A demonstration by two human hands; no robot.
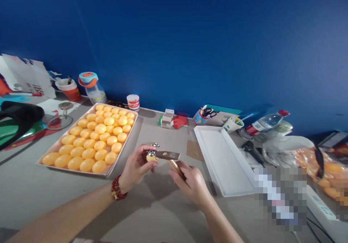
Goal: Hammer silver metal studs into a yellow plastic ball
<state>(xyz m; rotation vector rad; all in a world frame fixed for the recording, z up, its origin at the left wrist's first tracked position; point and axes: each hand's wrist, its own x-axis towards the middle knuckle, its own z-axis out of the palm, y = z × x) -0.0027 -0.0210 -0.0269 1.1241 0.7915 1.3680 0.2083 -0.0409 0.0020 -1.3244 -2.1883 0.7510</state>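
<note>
My left hand (138, 163), with a red bead bracelet (116, 188) at its wrist, pinches a shiny metal ball (152, 155) between thumb and fingers. Whether this ball is hollow cannot be seen. The fingers of my right hand (191, 181) are wrapped round the wooden handle of a small hammer (176, 167). Its dark flat head (170, 155) points left and reaches the ball, seeming to touch it. Just behind my left fingertips lie several tiny silver balls (155, 145) in a cluster.
Left stands a shallow tray (108, 171) of orange balls (88, 153). A long white tray (225, 163) lies right. Behind are a small white box (166, 120), a round tub (133, 102), and a pen cup (200, 117). A plastic bottle (265, 123) and power strip (320, 203) are farther right.
</note>
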